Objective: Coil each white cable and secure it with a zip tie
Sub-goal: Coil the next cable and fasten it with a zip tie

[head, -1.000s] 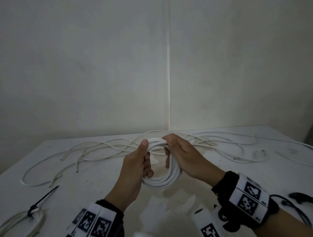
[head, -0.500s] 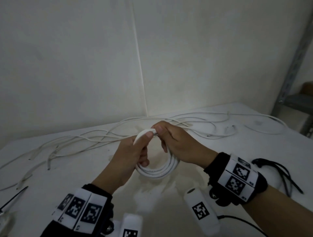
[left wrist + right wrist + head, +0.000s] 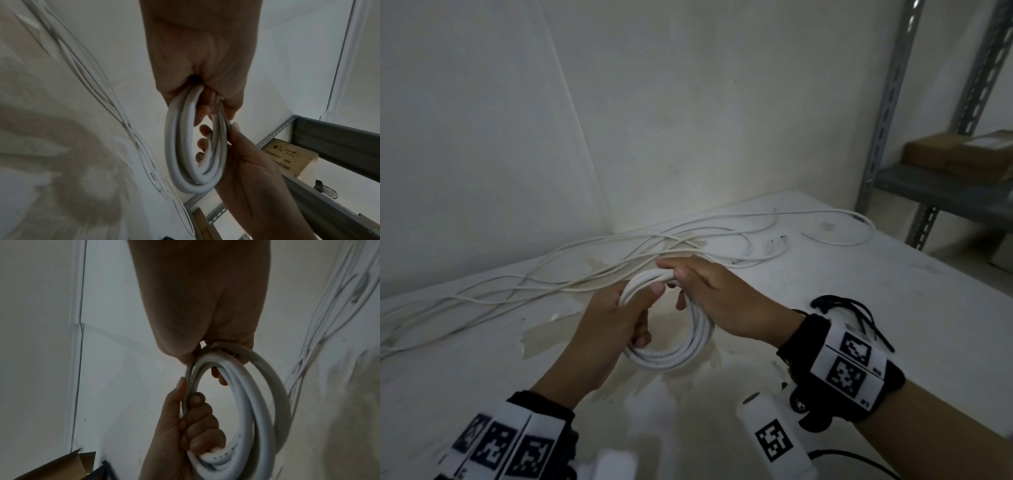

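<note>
A white cable coil point(image 3: 688, 346) of several loops hangs upright between both hands above the white table point(image 3: 893, 308). My left hand point(image 3: 616, 318) grips the coil's left side, fingers curled through the ring and thumb pressed on top. My right hand point(image 3: 705, 291) holds the coil's top and right side, thumb and fingers wrapped round the strands. The left wrist view shows the coil point(image 3: 195, 146) edge-on, and in the right wrist view the coil point(image 3: 246, 410) shows with my left hand's fingers point(image 3: 197, 426) curled round it. Black zip ties point(image 3: 859, 318) lie on the table behind my right wrist.
Several loose white cables point(image 3: 585, 274) lie tangled along the table's back by the wall. A grey metal shelf rack point(image 3: 928, 185) stands at the right with a cardboard box point(image 3: 962, 154) on it. The table's right edge runs near the rack.
The head view has swung right, bringing the shelf rack into sight. Both hands keep hold of the coil, and the right thumb has shifted along its top.
</note>
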`<act>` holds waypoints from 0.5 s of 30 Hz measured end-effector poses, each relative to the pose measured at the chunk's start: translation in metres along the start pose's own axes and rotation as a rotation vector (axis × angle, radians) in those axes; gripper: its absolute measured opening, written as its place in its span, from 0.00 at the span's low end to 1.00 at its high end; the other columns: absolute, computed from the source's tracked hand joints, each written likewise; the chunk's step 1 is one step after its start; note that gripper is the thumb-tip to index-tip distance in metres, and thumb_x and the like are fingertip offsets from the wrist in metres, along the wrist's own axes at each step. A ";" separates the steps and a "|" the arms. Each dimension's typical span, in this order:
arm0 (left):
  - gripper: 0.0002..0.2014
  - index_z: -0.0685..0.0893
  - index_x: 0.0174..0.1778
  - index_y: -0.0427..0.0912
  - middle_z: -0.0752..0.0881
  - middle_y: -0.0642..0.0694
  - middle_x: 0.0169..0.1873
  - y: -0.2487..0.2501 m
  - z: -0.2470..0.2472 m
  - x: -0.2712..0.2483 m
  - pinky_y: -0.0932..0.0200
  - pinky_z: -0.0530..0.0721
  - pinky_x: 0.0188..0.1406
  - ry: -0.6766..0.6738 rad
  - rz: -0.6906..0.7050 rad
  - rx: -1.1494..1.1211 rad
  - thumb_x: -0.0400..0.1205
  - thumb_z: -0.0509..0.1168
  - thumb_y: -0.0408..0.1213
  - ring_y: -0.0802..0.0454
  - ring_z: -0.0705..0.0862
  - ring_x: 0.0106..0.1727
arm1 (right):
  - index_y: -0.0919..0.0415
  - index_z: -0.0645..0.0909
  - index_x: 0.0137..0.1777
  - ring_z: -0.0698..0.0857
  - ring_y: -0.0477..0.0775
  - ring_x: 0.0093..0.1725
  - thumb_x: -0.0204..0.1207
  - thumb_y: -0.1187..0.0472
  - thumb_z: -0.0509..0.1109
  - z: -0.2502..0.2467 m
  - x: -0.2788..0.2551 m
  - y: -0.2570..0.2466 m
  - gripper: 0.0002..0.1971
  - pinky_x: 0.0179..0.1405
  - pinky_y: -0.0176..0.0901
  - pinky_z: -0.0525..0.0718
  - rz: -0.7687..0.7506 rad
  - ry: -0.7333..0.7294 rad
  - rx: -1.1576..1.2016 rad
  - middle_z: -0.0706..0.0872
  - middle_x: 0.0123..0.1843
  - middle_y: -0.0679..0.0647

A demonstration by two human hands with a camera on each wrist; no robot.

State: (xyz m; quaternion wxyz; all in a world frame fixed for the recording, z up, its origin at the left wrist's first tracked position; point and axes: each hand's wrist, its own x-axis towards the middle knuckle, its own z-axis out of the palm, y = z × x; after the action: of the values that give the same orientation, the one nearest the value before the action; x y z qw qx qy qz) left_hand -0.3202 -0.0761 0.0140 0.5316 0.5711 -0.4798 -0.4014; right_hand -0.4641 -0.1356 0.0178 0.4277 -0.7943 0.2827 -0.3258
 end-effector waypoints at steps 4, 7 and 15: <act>0.14 0.72 0.28 0.40 0.64 0.54 0.14 -0.003 0.016 0.007 0.65 0.66 0.14 0.009 -0.043 -0.048 0.80 0.63 0.34 0.58 0.62 0.16 | 0.59 0.73 0.71 0.80 0.37 0.46 0.84 0.57 0.53 -0.020 -0.011 0.005 0.18 0.53 0.23 0.73 0.016 0.044 -0.070 0.76 0.46 0.36; 0.16 0.71 0.27 0.42 0.63 0.55 0.14 -0.006 0.021 0.012 0.66 0.65 0.14 0.029 -0.067 -0.076 0.80 0.63 0.35 0.58 0.61 0.15 | 0.54 0.72 0.72 0.79 0.38 0.51 0.83 0.52 0.56 -0.044 -0.022 0.020 0.19 0.50 0.27 0.72 0.143 0.077 -0.170 0.77 0.53 0.40; 0.18 0.69 0.24 0.41 0.63 0.54 0.12 -0.013 0.024 0.018 0.66 0.64 0.13 0.071 -0.089 -0.101 0.80 0.64 0.35 0.58 0.60 0.14 | 0.57 0.75 0.61 0.75 0.47 0.49 0.79 0.49 0.64 -0.094 -0.058 0.076 0.16 0.47 0.35 0.70 0.542 -0.059 -0.677 0.77 0.53 0.50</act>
State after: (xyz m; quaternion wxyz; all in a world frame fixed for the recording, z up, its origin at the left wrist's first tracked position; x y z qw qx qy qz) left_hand -0.3383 -0.0991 -0.0010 0.5581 0.5780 -0.4140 -0.4279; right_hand -0.5850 -0.1764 -0.0242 0.2211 -0.7957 0.5598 -0.0678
